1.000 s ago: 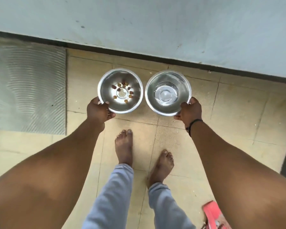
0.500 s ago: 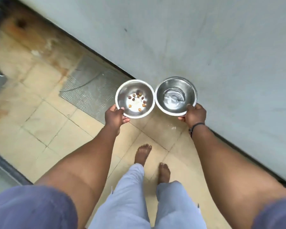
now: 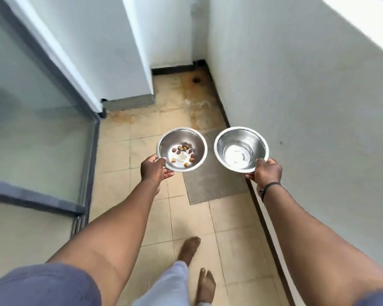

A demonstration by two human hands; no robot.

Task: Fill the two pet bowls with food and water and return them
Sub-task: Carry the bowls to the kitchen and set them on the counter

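My left hand (image 3: 153, 170) grips the near rim of a steel bowl (image 3: 196, 142) that holds several brown kibble pieces (image 3: 185, 151). My right hand (image 3: 267, 173) grips the near rim of a second steel bowl (image 3: 255, 140) with clear water (image 3: 237, 154) in its bottom. Both bowls are held level in the air, side by side with a small gap between them, above the tiled floor.
A grey ribbed mat (image 3: 210, 184) lies on the beige tiles (image 3: 181, 217) under the bowls, against the white wall (image 3: 307, 107) on the right. A glass sliding door (image 3: 31, 129) with a grey frame stands at left. A drain hole (image 3: 196, 80) sits in the far corner. My bare feet show below.
The view has turned left along the narrow balcony, so the wall is now on the right. The bowls have moved slightly apart and my feet are stepping forward.
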